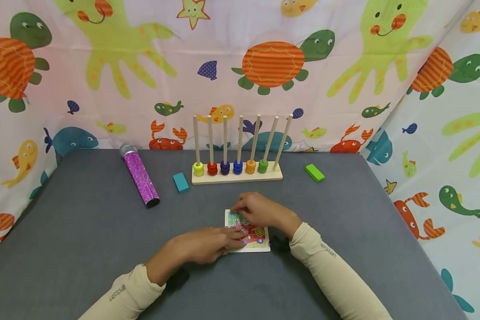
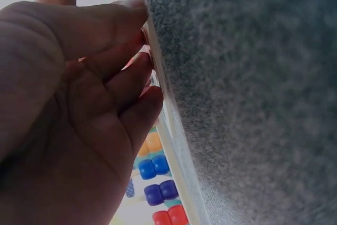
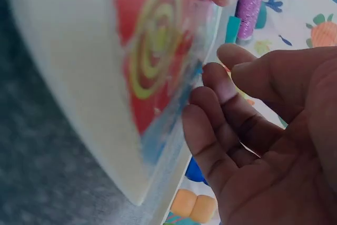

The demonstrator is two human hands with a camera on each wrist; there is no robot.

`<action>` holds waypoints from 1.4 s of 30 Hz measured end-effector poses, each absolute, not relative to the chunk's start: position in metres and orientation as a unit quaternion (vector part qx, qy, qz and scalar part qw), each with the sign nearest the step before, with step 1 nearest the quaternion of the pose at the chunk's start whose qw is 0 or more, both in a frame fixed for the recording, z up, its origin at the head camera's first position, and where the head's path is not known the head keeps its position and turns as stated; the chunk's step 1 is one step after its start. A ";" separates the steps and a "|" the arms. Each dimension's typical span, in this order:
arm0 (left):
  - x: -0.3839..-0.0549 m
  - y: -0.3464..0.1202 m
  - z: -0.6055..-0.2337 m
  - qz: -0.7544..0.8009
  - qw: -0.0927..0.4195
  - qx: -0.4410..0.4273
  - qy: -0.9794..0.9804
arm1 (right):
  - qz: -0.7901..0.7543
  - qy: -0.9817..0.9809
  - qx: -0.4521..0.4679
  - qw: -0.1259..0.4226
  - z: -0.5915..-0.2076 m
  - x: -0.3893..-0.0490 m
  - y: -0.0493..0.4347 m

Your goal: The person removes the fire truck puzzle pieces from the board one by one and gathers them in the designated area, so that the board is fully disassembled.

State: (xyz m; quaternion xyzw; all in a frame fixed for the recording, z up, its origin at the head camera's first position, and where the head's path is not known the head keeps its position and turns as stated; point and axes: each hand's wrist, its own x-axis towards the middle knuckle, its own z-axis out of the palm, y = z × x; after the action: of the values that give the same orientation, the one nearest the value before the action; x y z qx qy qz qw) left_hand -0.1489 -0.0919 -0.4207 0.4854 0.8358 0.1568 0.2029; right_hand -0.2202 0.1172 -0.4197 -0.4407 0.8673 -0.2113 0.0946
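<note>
A small jigsaw puzzle (image 1: 260,243) in a pale frame lies on the grey table, with a red vehicle picture and a yellow ringed circle on it. My left hand (image 1: 208,243) rests its extended fingers across the puzzle's left part; the thumb lies low by the near edge. Over the far left corner, my right hand (image 1: 260,210) touches the picture with bent fingertips. In the right wrist view, a small blue edge shows beside those fingertips (image 3: 213,75), and the thumb is close to the index finger. The right hand covers part of the puzzle's far side.
Behind the puzzle stands a wooden peg rack (image 1: 237,178) with coloured beads on upright pegs. A teal block (image 1: 181,182) and a glittery purple microphone (image 1: 142,178) lie to the left. On the right is a green block (image 1: 314,173). A printed sea-animal curtain (image 1: 208,40) hangs behind.
</note>
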 end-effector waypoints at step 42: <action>-0.153 -0.093 -0.421 0.198 0.228 0.479 0.825 | -0.390 0.844 -0.356 0.094 -0.405 -0.226 0.138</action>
State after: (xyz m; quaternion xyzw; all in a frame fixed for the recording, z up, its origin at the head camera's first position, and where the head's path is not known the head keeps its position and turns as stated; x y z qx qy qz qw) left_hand -0.1529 -0.0930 -0.4212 0.4787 0.8246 0.1978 0.2276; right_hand -0.2259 0.1381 -0.4051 -0.3563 0.8440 -0.3899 0.0937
